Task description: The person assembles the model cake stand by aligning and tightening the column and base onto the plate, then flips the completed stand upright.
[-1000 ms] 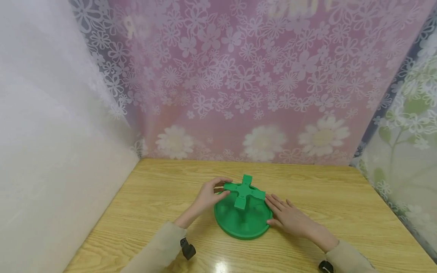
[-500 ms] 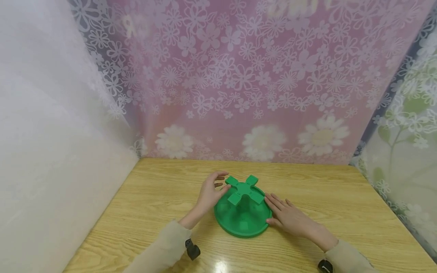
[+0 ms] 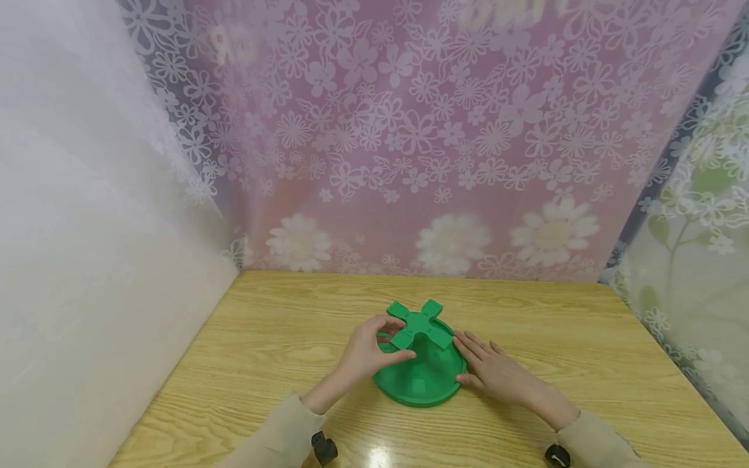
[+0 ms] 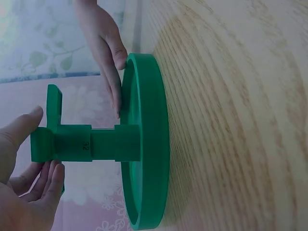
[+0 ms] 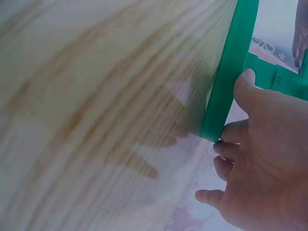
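A round green base (image 3: pixel 417 398) with a raised rim lies flat on the table. From its middle rises a post (image 4: pixel 103 144), marked "32" in the left wrist view. A four-armed green cross piece (image 3: pixel 418 324) tops the post. My left hand (image 3: pixel 364 351) surrounds the cross's near-left arm, fingers behind it and thumb in front; the left wrist view shows the thumb slightly apart from the green surface while fingertips touch or nearly touch below. My right hand (image 3: pixel 500 375) rests against the base's right rim with fingers nearly straight. Thumb and index finger meet the rim in the right wrist view.
The wooden table (image 3: pixel 292 312) stretches around the base. A pink flowered curtain (image 3: pixel 409 162) hangs behind it, with a white sheet (image 3: pixel 117 227) to the left and a leaf-patterned one (image 3: pixel 696 260) to the right. Each wrist wears a black strap (image 3: pixel 323 448).
The cross turned about an eighth between the first two frames, then stayed still. My left hand came off the far-left arm and moved nearer, around the near-left arm. The right hand stayed put.
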Tool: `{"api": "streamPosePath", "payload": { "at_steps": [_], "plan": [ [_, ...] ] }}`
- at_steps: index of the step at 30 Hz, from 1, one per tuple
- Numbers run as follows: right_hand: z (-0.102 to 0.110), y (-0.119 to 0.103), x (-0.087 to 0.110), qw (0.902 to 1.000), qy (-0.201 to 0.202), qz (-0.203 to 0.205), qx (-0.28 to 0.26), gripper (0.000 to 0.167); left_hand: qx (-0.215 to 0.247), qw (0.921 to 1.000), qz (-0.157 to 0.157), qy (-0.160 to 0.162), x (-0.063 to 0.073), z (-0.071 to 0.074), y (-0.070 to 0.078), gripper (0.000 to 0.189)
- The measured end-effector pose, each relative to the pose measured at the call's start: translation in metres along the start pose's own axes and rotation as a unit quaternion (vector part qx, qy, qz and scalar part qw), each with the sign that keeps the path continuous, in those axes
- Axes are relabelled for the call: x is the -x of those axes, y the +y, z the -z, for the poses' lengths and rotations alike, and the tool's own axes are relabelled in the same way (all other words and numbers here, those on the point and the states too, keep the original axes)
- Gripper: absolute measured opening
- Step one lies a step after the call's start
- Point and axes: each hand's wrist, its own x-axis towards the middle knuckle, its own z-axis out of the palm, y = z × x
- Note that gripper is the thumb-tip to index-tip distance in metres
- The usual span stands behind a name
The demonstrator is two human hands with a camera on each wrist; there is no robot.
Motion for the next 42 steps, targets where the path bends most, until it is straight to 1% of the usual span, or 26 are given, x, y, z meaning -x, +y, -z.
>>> {"api": "streamPosePath", "payload": {
  "at_steps": [3,7,14,18,21,25,28,32,36,39,42],
  "plan": [
    [0.000,-0.001,0.000,1.0000,0.000,0.001,0.001,0.074,-0.008,1.0000,-0.001,0.002,0.001,-0.001,0.000,0.042],
    [0.002,-0.001,-0.001,1.0000,-0.002,0.002,-0.004,0.075,-0.007,0.9999,0.009,0.003,0.001,0.000,0.002,0.036],
    [0.006,-0.001,-0.001,0.9998,-0.011,0.005,-0.017,0.074,0.016,0.9997,0.017,-0.001,0.002,0.002,0.005,0.035],
    [0.006,-0.002,-0.002,0.9998,-0.013,0.003,-0.016,0.074,0.029,0.9992,0.023,-0.014,0.002,0.003,0.001,0.038],
    [0.007,-0.002,-0.002,0.9997,-0.015,0.001,-0.020,0.075,0.047,0.9980,0.032,-0.029,0.001,0.004,-0.002,0.040],
    [0.007,-0.001,-0.003,0.9993,-0.020,-0.001,-0.032,0.077,0.074,0.9946,0.049,-0.053,0.001,0.010,-0.005,0.044],
    [0.006,0.001,-0.004,0.9985,-0.024,-0.005,-0.049,0.078,0.092,0.9918,0.059,-0.066,0.001,0.015,-0.007,0.040],
    [0.005,0.003,-0.005,0.9967,-0.027,-0.010,-0.076,0.080,0.142,0.9846,0.074,-0.071,0.000,0.021,-0.009,0.031],
    [0.007,0.004,-0.007,0.9945,-0.021,-0.011,-0.102,0.080,0.190,0.9743,0.100,-0.067,-0.003,0.026,-0.012,0.031],
    [0.009,0.004,-0.009,0.9912,-0.004,-0.021,-0.131,0.075,0.223,0.9657,0.120,-0.056,-0.005,0.028,-0.015,0.035],
    [0.012,0.004,-0.011,0.9880,0.033,-0.027,-0.149,0.066,0.251,0.9580,0.135,-0.031,-0.006,0.031,-0.018,0.039]
  ]
}}
